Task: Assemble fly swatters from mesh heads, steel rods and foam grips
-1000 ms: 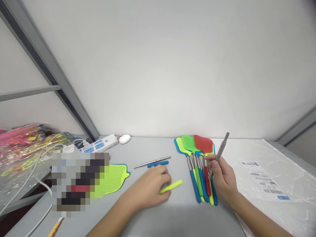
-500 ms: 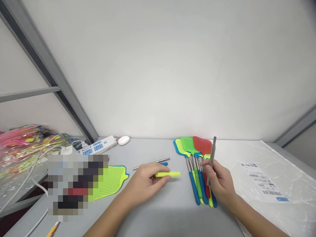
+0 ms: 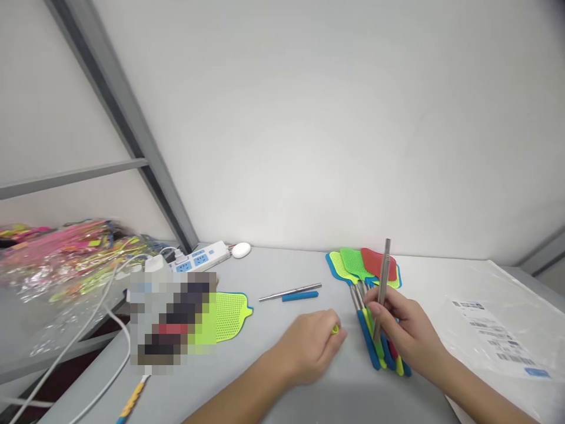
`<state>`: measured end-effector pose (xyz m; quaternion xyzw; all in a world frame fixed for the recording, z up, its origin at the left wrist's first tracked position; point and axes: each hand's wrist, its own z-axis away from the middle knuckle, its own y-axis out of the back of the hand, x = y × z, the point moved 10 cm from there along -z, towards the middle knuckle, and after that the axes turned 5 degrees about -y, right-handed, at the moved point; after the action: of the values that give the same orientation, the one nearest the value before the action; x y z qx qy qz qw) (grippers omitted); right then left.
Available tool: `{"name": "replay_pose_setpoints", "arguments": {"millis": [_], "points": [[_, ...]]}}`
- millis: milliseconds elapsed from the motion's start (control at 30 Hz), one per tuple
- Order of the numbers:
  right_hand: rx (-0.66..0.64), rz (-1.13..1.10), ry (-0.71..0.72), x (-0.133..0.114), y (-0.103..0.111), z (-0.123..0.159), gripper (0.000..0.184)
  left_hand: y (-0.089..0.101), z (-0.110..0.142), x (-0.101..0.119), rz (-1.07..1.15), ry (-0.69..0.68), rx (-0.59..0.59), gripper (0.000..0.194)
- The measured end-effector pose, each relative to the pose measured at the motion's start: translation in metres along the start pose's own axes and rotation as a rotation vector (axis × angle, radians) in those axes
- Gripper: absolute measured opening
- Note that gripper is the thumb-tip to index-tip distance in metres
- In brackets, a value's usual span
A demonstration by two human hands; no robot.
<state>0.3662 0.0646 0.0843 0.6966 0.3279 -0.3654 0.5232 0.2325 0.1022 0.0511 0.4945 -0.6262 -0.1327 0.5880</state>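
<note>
Since left hand [image 3: 311,347] turned, yellow tube [image 3: 335,330], mostly hidden

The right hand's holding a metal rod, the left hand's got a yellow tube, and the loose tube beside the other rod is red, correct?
Not quite: the head view shows the loose tube beside the other rod is blue, not red. The right hand does hold a metal rod, and the left hand a yellow tube.

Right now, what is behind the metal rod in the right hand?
Behind the metal rod, the red swatter head shows on both sides; lower down, a green handle. Whatever the rod and right hand directly cover cannot be seen.
</note>
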Motion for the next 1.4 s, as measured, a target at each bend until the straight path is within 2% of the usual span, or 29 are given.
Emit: {"name": "replay_pose_setpoints", "arguments": {"millis": [133, 300, 500, 633, 900, 1167, 1267, 1400], "points": [[-0.179, 0.000, -0.015, -0.032, -0.025, -0.002, 0.027, -0.003, 0.001, -0.004, 0.196, 0.061, 0.050, 0.027], [-0.239, 0.081, 0.026, -0.049, -0.046, -0.013, 0.028, 0.004, 0.004, -0.005, 0.329, 0.082, 0.114, 0.027], [-0.068, 0.129, 0.096, -0.058, -0.035, -0.026, 0.028, 0.001, 0.008, -0.015, 0.347, 0.130, 0.130, 0.030], [-0.120, 0.145, 0.114, -0.055, -0.043, -0.027, 0.025, -0.002, 0.008, -0.025, 0.403, 0.161, 0.161, 0.031], [-0.178, 0.082, 0.112, -0.049, -0.048, -0.026, 0.024, -0.004, 0.004, -0.026, 0.510, 0.209, 0.167, 0.029], [-0.225, 0.133, 0.262, -0.066, -0.061, -0.028, 0.024, -0.010, 0.005, -0.030, 0.687, 0.202, 0.195, 0.029], [-0.189, 0.111, 0.237, -0.066, -0.060, -0.030, 0.026, -0.008, 0.003, -0.031, 0.761, 0.199, 0.200, 0.027], [-0.160, 0.050, 0.125, -0.058, -0.053, -0.030, 0.030, -0.006, 0.000, -0.029, 0.769, 0.210, 0.168, 0.028]]}}
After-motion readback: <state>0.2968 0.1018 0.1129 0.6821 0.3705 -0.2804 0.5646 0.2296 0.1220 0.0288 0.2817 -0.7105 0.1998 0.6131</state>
